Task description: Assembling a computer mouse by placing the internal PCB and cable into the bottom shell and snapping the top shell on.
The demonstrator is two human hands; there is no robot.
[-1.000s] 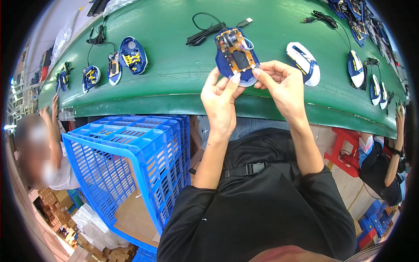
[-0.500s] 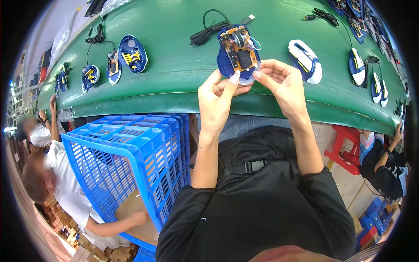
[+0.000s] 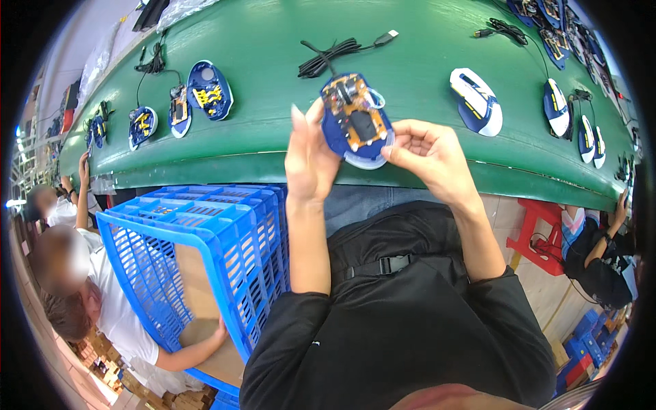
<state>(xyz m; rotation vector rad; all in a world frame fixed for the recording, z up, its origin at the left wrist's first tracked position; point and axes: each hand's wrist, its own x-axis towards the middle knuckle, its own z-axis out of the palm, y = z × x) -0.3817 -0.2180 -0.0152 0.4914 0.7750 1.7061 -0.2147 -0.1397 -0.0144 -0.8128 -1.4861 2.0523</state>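
In front of me, a blue computer mouse base with its top off faces up. An orange circuit board lies in it, and a pale clear rim runs along its near end. My left hand supports its left side, fingers partly hidden behind it and thumb raised clear. With thumb and fingers, my right hand pinches the near right edge. From the far end, a black cable leads to a tied bundle and USB plug on the green work surface.
A white-and-blue mouse cover lies to the right, with more mice beyond. Open mouse halves sit at left. A blue crate stands beside me; a co-worker's arm reaches into it. A red stool is at right.
The mouse base has come nearer to me and slightly left, and is tilted differently. My left thumb has lifted off it. The co-worker's arm has shifted in the crate.
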